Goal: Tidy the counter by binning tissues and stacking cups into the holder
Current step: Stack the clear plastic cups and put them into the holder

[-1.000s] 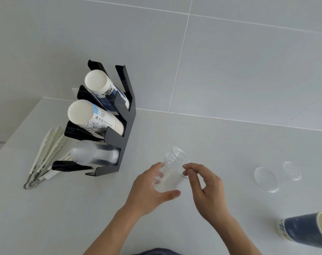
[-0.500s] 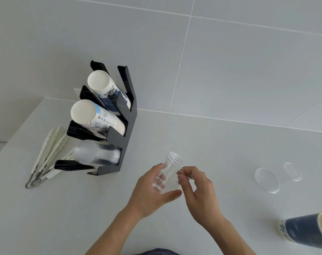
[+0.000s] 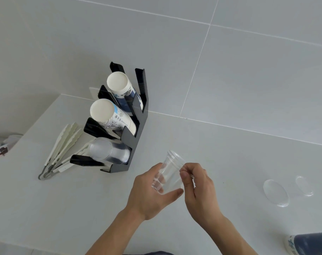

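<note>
2 hands at lower centre: left hand [image 3: 149, 196] wraps clear cup [image 3: 168, 174] | right hand [image 3: 198, 190] pinches its rim | black holder [image 3: 136, 133] upper left on surface [image 3: 220, 148], near cup.

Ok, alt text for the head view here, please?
Two hands hold a clear plastic cup above a white counter: the left hand grips its body, the right hand pinches its rim. A black cup holder stands to the left.
</note>
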